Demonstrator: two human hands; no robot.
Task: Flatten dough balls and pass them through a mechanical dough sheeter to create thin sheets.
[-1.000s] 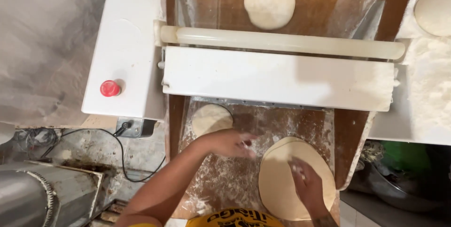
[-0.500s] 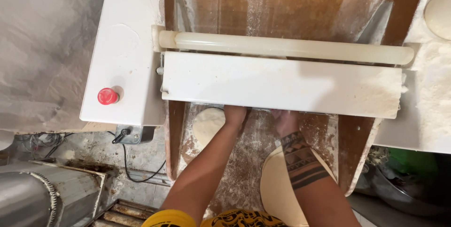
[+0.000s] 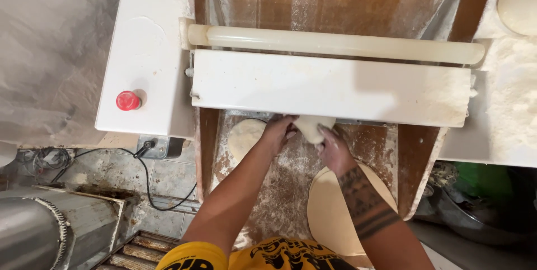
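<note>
A red button (image 3: 127,100) sits on the white dough-rolling machine (image 3: 151,69). One small round dough disc (image 3: 243,137) lies on the floured wooden chute (image 3: 279,192). The left hand (image 3: 278,131) and right hand (image 3: 334,148), arms stretched forward, together grasp a dough piece (image 3: 312,127) at the roller outlet. One large flattened dough sheet (image 3: 335,214) lies beneath the right forearm. Three dough pieces below the rollers in all.

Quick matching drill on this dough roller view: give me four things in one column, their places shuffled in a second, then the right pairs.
1. red button
2. large flat dough sheet
3. small dough round
4. dough piece

A. between both hands, at the white cover's lower edge
B. lower tray, left of left hand
C. white side panel, left
D. under right hand's forearm

Pairs: 1-C, 2-D, 3-B, 4-A
</note>
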